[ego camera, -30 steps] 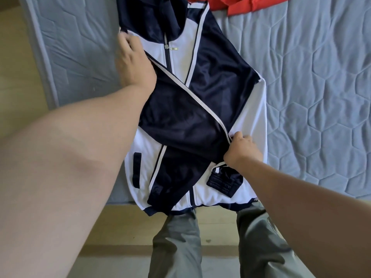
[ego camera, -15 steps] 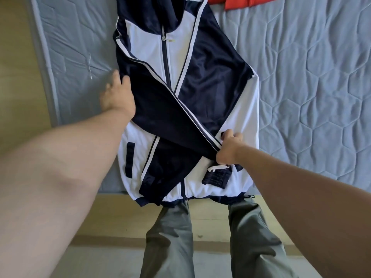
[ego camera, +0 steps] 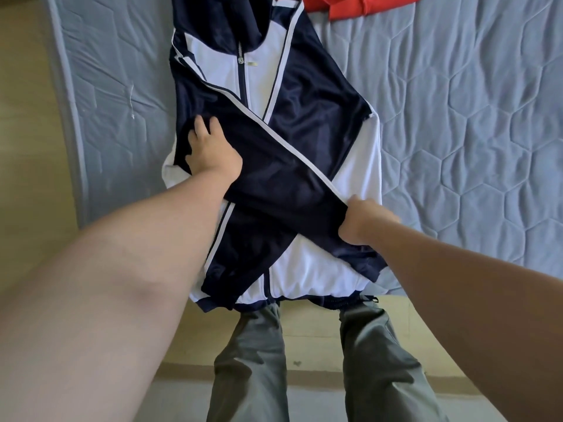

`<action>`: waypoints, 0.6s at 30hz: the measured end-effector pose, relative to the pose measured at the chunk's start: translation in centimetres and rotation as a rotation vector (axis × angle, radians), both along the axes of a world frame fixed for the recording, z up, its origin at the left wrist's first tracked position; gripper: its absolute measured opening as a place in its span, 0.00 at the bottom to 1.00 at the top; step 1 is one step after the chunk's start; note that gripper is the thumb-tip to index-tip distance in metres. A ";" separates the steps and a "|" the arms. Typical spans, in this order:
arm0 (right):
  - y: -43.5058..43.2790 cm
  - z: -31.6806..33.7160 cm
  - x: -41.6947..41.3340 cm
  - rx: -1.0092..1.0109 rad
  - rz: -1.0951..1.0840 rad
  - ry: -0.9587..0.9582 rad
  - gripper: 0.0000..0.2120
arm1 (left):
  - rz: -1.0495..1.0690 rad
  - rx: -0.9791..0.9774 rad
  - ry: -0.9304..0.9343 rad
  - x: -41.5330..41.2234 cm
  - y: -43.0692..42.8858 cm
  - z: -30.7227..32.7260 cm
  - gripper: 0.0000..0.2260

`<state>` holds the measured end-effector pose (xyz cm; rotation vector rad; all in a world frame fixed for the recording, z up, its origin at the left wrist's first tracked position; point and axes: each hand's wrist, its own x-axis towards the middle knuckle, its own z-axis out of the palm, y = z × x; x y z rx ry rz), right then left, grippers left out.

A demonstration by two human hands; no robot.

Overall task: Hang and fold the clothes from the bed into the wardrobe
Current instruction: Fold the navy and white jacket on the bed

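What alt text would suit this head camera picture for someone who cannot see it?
A person folds a navy and white jacket on a grey quilted mattress: the left hand presses it down while the right hand grips the dark sleeve drawn across the front. A red garment lies at the top edge; grey trousers show below.

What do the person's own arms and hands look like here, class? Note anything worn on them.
The left arm and the right arm are bare as far up as the view shows; no sleeves appear. The left hand and the right hand wear no gloves. No watch, bracelet or ring shows, though the fingers are partly hidden by cloth.
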<state>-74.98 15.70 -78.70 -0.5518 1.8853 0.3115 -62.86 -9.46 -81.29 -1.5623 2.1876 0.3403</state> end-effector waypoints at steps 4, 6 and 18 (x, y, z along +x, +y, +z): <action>0.1 -0.4 0.8 0.000 0.099 -0.138 0.15 | 0.029 0.023 -0.004 0.6 -1.4 0.6 0.29; 0.2 -0.7 1.1 -0.003 0.147 -0.155 0.04 | 0.038 0.039 0.009 0.9 -2.1 0.7 0.29; -10.4 -0.4 -1.1 -0.516 -0.170 0.584 0.18 | 0.178 -0.212 0.241 -0.8 -6.1 0.8 0.14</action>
